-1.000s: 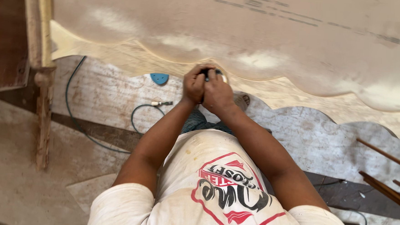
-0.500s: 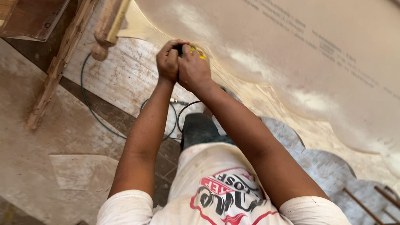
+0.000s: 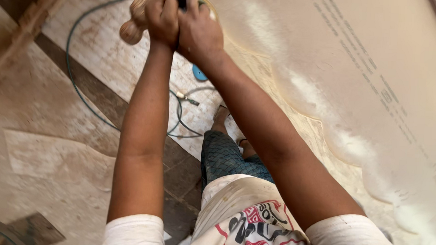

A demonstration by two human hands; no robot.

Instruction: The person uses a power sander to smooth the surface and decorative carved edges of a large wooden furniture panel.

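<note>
My left hand (image 3: pixel 161 15) and my right hand (image 3: pixel 199 31) are clasped together around a small dark power tool (image 3: pixel 183 0) at the top of the head view. Most of the tool is hidden by my fingers. It sits at the wavy cut edge of a large pale board (image 3: pixel 360 70), where light sawdust lies along the cut. Both arms reach forward over my white printed shirt (image 3: pixel 252 228).
A green cable (image 3: pixel 78 88) loops over the dusty floor below the hands, with a metal plug end (image 3: pixel 188 99). A small blue disc (image 3: pixel 198 74) lies by it. A turned wooden leg (image 3: pixel 133 26) and wooden beam (image 3: pixel 24 33) stand at upper left. My sandalled feet (image 3: pixel 223 118) are underneath.
The view has swung and tilted; my joined hands with the tool have moved further along the board's wavy edge, now at the top of the picture beside the wooden leg.
</note>
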